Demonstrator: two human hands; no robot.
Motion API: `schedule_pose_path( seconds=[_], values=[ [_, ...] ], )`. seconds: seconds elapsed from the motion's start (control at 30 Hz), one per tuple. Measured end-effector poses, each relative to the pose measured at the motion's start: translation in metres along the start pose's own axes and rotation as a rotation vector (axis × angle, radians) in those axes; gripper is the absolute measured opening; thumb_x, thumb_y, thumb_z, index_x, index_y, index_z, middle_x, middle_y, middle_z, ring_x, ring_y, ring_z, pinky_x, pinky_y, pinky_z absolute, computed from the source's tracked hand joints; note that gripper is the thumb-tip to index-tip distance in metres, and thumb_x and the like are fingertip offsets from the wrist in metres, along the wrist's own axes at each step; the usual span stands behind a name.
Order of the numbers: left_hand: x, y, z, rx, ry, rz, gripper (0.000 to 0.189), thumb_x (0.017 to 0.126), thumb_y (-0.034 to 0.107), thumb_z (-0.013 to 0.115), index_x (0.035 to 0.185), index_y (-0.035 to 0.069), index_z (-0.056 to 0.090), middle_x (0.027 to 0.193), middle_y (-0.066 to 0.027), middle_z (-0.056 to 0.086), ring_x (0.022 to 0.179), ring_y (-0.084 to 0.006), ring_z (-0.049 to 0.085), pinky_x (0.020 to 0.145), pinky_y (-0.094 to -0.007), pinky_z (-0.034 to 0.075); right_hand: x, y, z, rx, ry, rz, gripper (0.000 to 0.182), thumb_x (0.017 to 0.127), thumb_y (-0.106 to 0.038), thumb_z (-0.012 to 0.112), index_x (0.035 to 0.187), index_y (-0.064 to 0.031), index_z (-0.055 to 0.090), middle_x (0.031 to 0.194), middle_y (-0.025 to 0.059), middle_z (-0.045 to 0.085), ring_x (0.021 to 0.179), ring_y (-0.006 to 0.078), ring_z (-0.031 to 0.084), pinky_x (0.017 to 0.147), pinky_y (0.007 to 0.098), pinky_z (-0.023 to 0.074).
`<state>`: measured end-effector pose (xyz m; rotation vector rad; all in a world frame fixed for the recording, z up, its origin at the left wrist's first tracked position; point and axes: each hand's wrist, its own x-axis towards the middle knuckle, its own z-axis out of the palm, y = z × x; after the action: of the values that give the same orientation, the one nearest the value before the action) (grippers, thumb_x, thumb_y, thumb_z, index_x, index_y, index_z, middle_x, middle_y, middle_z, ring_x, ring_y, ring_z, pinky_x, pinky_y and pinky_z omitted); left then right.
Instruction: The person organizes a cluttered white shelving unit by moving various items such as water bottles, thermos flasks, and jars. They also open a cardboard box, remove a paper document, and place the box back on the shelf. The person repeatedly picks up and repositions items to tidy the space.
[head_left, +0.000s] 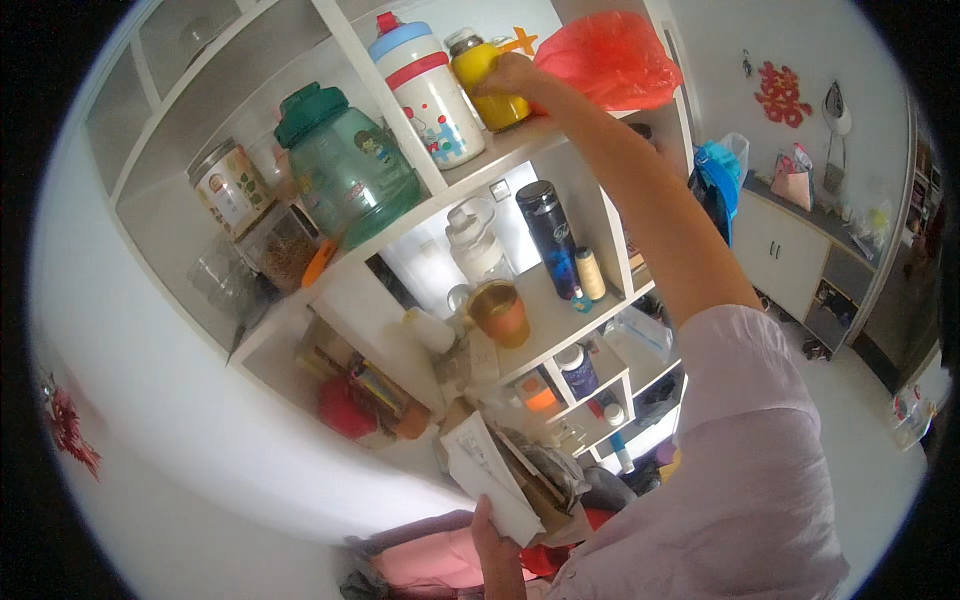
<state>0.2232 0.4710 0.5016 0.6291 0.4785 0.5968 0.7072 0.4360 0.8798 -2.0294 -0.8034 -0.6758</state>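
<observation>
My right hand (514, 75) reaches up to the top shelf, its fingers on a yellow bottle (504, 112) with a silvery cap. The bottle stands on the shelf, and part of its side is hidden by my hand. Left of it is a white children's thermos (435, 97) with a blue lid and red strap. A red plastic bag (611, 60) lies just to the right. Low in front of me, my left hand (493, 529) grips a stack of white paper (487, 476) and brown cardboard (551, 510); crumpled grey plastic (551, 457) shows behind the stack.
A big green jug (352, 172) and a patterned tin (229, 184) share the left compartment. Below stand an orange-brown cup (499, 313), a clear bottle (476, 244), a dark tumbler (547, 232) and a thread cone (590, 274). White shelf dividers (382, 97) separate the compartments. A cabinet (780, 247) stands at right.
</observation>
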Motion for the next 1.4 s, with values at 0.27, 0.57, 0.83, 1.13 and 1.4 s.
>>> schedule_pose_path(
  seconds=[0.27, 0.57, 0.83, 1.13, 1.4],
  values=[
    [0.012, -0.011, 0.024, -0.040, -0.038, 0.000, 0.052, 0.076, 0.025, 0.058, 0.118, 0.000, 0.037, 0.109, -0.0154, 0.049, 0.099, -0.0302, 0.048, 0.088, -0.0405, 0.039, 0.024, 0.022, 0.023, 0.224, -0.132, -0.042, 0.056, 0.056, -0.045, 0.070, 0.091, -0.0019, 0.061, 0.089, 0.0161, 0.060, 0.083, 0.0261, 0.057, 0.072, 0.0311, 0.0450],
    [0.022, -0.020, 0.032, 0.065, 0.035, 0.013, 0.050, 0.077, 0.027, 0.057, 0.116, 0.000, 0.040, 0.106, -0.0140, 0.052, 0.095, -0.0282, 0.051, 0.086, -0.0385, 0.040, 0.016, 0.025, 0.019, 0.343, -0.166, -0.021, 0.049, 0.064, -0.033, 0.067, 0.099, 0.0007, 0.056, 0.091, 0.0157, 0.059, 0.081, 0.0244, 0.057, 0.071, 0.0344, 0.0450],
    [0.019, -0.015, 0.012, 0.051, 0.044, 0.017, 0.051, 0.079, 0.028, 0.053, 0.118, 0.000, 0.038, 0.107, -0.0136, 0.051, 0.097, -0.0282, 0.050, 0.088, -0.0387, 0.040, -0.178, -0.024, -0.032, 0.405, 0.491, -0.494, 0.015, 0.077, -0.013, 0.056, 0.085, -0.0016, 0.055, 0.076, 0.0041, 0.059, 0.070, 0.0115, 0.056, 0.064, 0.0231, 0.0453],
    [0.013, -0.007, 0.018, -0.070, -0.001, -0.097, 0.042, 0.080, 0.023, 0.050, 0.113, 0.000, 0.040, 0.100, -0.0128, 0.052, 0.090, -0.0266, 0.053, 0.080, -0.0396, 0.044, -0.314, 0.011, 0.124, 0.209, -0.205, -0.057, 0.089, 0.056, -0.035, 0.075, 0.119, 0.0077, 0.028, 0.107, 0.0261, 0.043, 0.100, 0.0330, 0.046, 0.084, 0.0371, 0.0396],
    [0.007, -0.004, -0.010, -0.094, -0.021, -0.126, 0.049, 0.079, 0.026, 0.054, 0.118, 0.001, 0.038, 0.108, -0.0140, 0.051, 0.099, -0.0276, 0.050, 0.088, -0.0409, 0.040, -0.325, 0.004, 0.195, 0.304, -0.021, 0.124, 0.088, 0.048, -0.032, 0.078, 0.113, 0.0049, 0.030, 0.104, 0.0216, 0.044, 0.098, 0.0327, 0.047, 0.083, 0.0379, 0.0399]
  ],
)
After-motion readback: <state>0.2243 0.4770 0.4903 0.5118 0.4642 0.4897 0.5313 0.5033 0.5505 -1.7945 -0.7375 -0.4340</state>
